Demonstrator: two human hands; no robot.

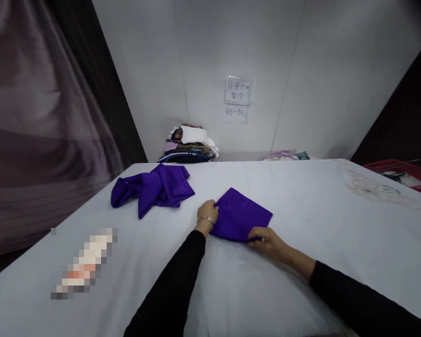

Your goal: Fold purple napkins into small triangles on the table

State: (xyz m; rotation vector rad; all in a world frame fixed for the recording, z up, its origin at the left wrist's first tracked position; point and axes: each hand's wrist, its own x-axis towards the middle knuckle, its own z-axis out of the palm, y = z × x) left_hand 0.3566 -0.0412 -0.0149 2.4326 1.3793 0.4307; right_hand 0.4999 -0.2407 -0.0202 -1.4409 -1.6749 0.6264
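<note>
A folded purple cloth (241, 214) lies flat on the white-covered table (301, 196). My left hand (207, 213), with a bracelet on the wrist, pinches the cloth's left corner. My right hand (264, 239) pinches its near corner. Both arms wear black sleeves. A second purple cloth (154, 188) lies crumpled to the left, apart from my hands.
A stack of folded fabrics (191, 144) sits against the back wall, with more cloth (284, 155) to its right. A paper sign (237, 91) hangs on the wall. A red basket (407, 174) stands at the far right. A curtain (38, 140) hangs at the left.
</note>
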